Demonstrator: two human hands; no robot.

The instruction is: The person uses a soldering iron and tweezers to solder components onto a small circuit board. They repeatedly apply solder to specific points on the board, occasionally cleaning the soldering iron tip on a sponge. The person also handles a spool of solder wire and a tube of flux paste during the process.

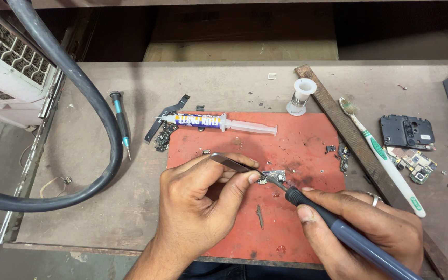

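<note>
Tiny board pinned between tweezers and iron, dead centre of the red mat

The red mat point(307, 140) carries everything. One right hand point(364, 228) is wrapped shut around the one soldering iron point(348, 233), long axis running 4 to 10 o'clock, tip nearly touching the board. One left hand point(198, 202) pinches one pair of tweezers point(234, 164) closed. The single little circuit board point(272, 177) sits at 2 o'clock from the left fingers, both hands about equally close. One flux syringe point(219, 123) lies at 12.
</note>
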